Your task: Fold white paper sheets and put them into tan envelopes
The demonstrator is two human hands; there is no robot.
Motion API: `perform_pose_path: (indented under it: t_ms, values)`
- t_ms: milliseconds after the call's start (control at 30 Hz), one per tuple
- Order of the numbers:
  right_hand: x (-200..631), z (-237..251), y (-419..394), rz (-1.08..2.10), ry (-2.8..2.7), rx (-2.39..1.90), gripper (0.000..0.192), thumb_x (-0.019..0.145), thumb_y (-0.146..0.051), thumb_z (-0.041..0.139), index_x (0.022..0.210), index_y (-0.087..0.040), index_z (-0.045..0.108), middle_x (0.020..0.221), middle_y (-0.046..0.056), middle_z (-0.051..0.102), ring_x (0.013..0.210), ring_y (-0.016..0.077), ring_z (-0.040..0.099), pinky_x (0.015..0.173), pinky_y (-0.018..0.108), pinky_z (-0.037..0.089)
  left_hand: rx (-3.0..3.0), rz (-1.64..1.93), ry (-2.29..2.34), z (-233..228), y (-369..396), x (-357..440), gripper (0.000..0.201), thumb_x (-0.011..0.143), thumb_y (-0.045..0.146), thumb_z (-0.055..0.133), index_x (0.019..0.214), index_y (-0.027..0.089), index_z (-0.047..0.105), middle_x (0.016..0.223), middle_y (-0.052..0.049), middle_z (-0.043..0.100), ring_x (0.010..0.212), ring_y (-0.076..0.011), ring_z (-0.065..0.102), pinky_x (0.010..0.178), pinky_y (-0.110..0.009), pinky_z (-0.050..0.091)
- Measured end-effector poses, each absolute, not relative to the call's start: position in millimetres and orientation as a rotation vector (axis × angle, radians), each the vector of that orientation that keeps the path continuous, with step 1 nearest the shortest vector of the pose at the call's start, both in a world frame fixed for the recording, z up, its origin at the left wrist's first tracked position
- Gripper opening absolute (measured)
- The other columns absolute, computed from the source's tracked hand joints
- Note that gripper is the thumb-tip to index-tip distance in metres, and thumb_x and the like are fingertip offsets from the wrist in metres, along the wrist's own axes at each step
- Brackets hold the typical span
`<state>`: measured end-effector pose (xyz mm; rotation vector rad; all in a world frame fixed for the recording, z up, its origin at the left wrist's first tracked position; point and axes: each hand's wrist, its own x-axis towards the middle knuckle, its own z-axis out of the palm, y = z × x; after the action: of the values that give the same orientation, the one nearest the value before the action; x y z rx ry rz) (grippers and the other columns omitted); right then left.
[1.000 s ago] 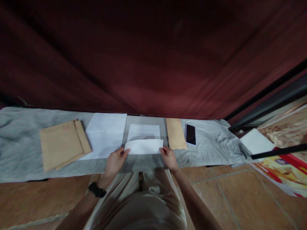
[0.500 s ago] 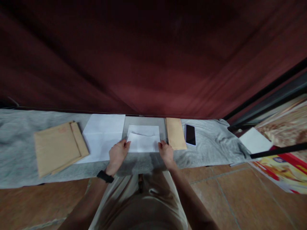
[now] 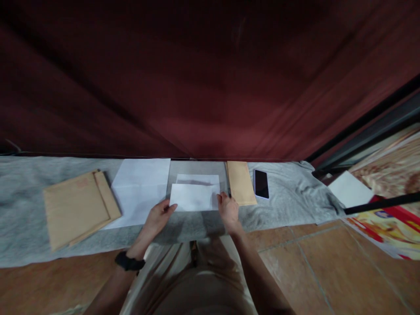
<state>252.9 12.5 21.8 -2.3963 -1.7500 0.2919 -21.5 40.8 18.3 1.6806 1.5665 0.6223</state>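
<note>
Grey cloth [image 3: 288,199] covers the floor along the dark red curtain [image 3: 210,78]. On it, from its left end: brown envelopes [image 3: 77,208], a white sheet [image 3: 139,190], then at mid-cloth near its front edge the folded white paper [image 3: 193,196]. The left hand [image 3: 157,216] pinches its near-left corner and the right hand [image 3: 227,209] its right edge, fingers closed lightly on it. It looks light, limp and easily creased, so edges and corners are the best grip. Half a second ago the flap sat further back; now it lies nearer the front edge.
</note>
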Motion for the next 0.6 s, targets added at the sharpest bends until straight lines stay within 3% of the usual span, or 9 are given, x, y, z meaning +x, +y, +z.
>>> perform_pose_path:
  t_ms: [167,333,600]
  values:
    - [254.6,23.9,12.3,0.316,-1.723,-2.416,0.028,0.106,-0.034,0.047,0.114,-0.02,0.071,0.089,0.013,0.078,0.085,0.0227,0.075,0.071,0.027,0.049,1.722,0.591,1.643,12.8,38.9,-19.7,0.031,0.085,0.05,0.05,0.071,0.023,0.055,0.061,0.002,0.057,0.064,-0.017,0.054,0.06,-0.027,0.042]
    - [258.9,13.4,11.6,0.409,-1.555,-2.313,0.029,0.106,-0.037,0.047,0.103,-0.021,0.071,0.091,0.01,0.078,0.082,0.0192,0.073,0.067,0.024,0.045,1.768,0.473,1.776,12.1,44.4,-13.3,0.03,0.091,0.043,0.048,0.068,0.024,0.049,0.06,0.002,0.054,0.061,-0.0162,0.055,0.06,-0.026,0.04]
    - [262.3,-9.8,1.3,0.697,-1.373,-1.911,0.035,0.099,-0.048,0.045,0.084,-0.022,0.063,0.066,-0.002,0.064,0.063,0.015,0.063,0.058,0.022,0.042,1.877,0.321,1.978,22.4,55.5,-4.6,0.024,0.098,0.037,0.046,0.084,0.022,0.058,0.07,-0.002,0.064,0.069,-0.0191,0.062,0.065,-0.027,0.039]
